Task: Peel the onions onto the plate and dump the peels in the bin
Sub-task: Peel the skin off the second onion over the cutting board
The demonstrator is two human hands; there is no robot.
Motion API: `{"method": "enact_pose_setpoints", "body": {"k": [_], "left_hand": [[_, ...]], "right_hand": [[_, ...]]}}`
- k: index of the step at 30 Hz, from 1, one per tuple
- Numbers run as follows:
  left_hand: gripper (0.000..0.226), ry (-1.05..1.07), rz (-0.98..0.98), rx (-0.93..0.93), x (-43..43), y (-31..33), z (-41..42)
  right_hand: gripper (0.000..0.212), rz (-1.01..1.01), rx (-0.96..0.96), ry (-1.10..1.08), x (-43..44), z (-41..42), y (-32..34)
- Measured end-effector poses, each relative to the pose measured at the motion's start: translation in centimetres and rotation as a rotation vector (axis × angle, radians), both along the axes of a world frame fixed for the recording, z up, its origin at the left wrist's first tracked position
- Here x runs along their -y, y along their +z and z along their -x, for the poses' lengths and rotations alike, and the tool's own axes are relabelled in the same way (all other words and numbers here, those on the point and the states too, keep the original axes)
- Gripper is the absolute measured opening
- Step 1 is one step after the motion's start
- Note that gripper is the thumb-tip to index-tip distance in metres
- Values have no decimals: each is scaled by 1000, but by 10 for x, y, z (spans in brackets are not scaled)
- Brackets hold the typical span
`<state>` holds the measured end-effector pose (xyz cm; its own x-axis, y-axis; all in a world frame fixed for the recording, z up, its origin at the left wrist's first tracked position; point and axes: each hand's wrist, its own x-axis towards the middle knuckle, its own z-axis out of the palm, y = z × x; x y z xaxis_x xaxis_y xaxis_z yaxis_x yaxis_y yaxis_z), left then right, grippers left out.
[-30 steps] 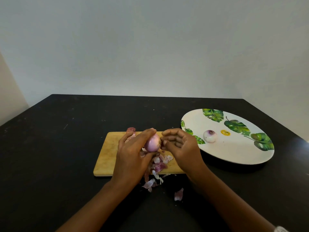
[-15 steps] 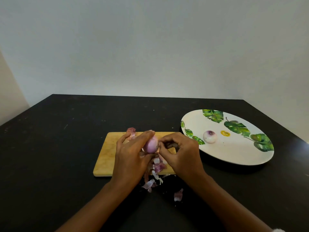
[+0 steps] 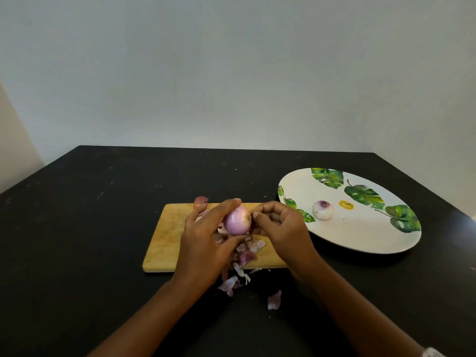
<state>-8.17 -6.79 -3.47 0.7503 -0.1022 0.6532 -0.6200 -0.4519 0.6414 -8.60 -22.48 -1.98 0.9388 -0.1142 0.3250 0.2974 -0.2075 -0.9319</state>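
Onion (image 3: 237, 219) — in left hand (image 3: 206, 243)

Two onions (image 3: 237, 219) (image 3: 323, 210), one plate (image 3: 347, 237), one board (image 3: 164, 240)

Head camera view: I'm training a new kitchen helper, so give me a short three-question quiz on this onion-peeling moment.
1. True or false: the cutting board lies left of the plate.
2. The loose peels lie: A on the plate; B on the cutting board and the table; C in a bin.
3. Which hand grips the onion?

Key: 1 true; 2 B; 3 the left hand.
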Motion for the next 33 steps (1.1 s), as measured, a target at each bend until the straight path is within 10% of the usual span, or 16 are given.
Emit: {"method": "enact_pose_setpoints", "body": {"k": [24, 33], "left_hand": [[46, 65, -117, 176, -2, 5, -3], [49, -10, -132, 205, 5, 8, 6]], "right_hand": [[12, 563, 511, -100, -5, 3, -8], [16, -31, -55, -17, -2, 0, -1]]}}
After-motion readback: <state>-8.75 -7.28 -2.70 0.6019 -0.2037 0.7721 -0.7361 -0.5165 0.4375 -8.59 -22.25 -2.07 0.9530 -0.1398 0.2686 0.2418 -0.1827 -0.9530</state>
